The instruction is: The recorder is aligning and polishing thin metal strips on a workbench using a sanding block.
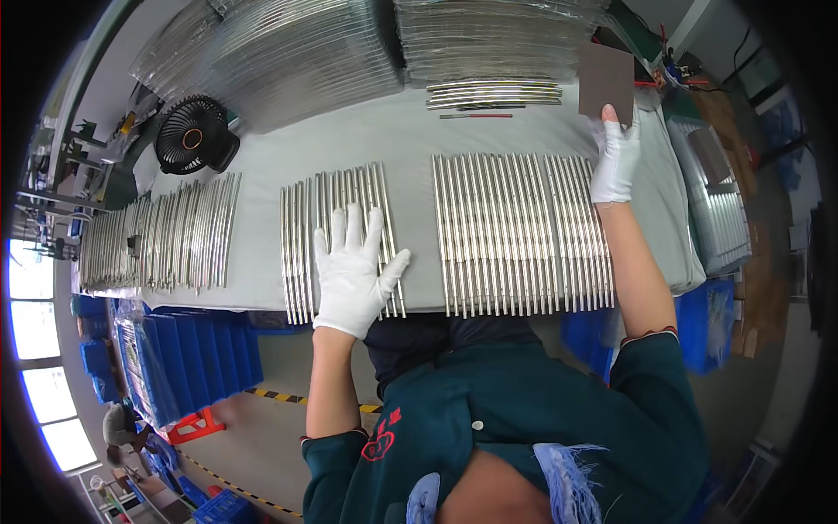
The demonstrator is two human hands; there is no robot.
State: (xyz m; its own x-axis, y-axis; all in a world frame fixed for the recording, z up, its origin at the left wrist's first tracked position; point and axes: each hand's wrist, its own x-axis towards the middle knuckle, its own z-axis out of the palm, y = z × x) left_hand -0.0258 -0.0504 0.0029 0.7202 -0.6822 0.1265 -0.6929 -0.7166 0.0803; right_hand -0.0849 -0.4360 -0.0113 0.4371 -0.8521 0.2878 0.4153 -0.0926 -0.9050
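A grey table carried rod rows toward 3 and 9 o'clock, bagged stacks at 12, and a fan at 10.

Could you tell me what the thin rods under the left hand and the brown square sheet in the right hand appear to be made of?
The rods under the left hand look like polished metal, perhaps steel: silvery, with bright streaks of reflected light. The brown square sheet gripped by the right hand looks matte and dull, possibly an abrasive pad or cardboard; its texture is too small to tell.
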